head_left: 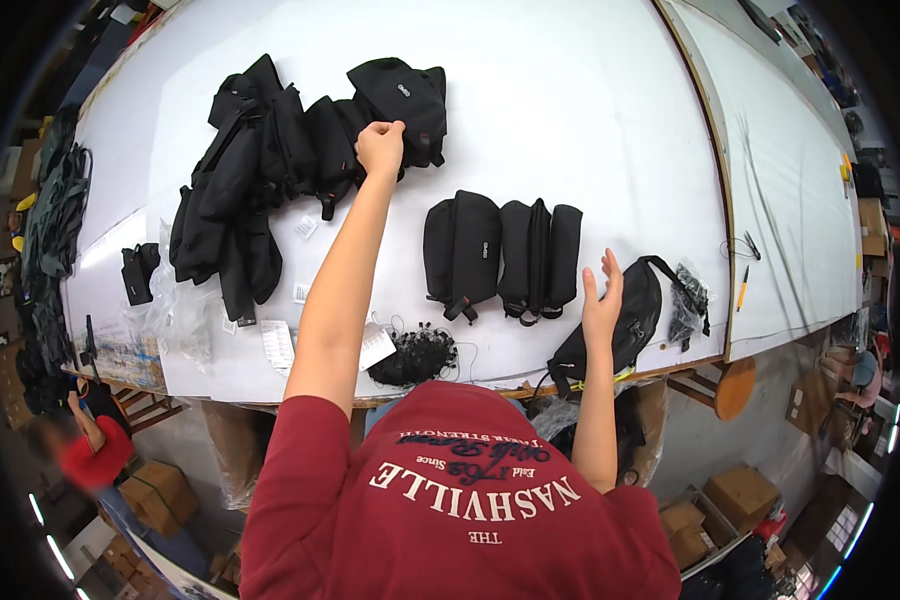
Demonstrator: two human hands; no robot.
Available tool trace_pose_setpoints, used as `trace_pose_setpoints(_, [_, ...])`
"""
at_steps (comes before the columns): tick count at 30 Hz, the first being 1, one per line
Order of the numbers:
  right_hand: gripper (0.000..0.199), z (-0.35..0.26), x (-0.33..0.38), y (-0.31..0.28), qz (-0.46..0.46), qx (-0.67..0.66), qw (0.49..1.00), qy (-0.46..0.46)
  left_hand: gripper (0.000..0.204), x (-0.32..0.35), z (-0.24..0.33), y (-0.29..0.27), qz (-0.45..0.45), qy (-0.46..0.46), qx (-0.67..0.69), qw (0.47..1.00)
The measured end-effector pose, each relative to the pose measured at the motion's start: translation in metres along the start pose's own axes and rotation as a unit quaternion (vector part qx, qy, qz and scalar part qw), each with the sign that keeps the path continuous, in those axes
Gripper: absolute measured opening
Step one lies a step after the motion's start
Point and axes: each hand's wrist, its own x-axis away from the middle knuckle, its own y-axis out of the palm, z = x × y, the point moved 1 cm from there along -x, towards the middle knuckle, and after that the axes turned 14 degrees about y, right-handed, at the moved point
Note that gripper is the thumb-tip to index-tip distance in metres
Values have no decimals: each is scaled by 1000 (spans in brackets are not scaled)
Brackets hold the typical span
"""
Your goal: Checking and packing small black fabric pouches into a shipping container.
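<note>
On the wht table (590,120) — L hand (380,150) pinches a blk pouch (398,92), contents hidden — R hand (601,310) spread, nr blk bag (638,312).

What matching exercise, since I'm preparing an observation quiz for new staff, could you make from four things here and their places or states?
1. Left hand
2. Right hand
3. Thin orange tool
4. Black tangle

A. Right of the brown seam
B. Open, fingers apart
C. Near the front edge of the white table, between the forearms
D. Closed on a black bag

Pairs: 1-D, 2-B, 3-A, 4-C
</note>
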Motion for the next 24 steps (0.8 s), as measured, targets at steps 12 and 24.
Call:
trace_pose_setpoints(12, [32,-54,55,5,-58,-88,993,-61,46,23,45,10,-36,45,61,996])
trace_pose_setpoints(24, [33,-105,116,24,-393,-460,693,392,22,292,119,-125,-352,171,112,913])
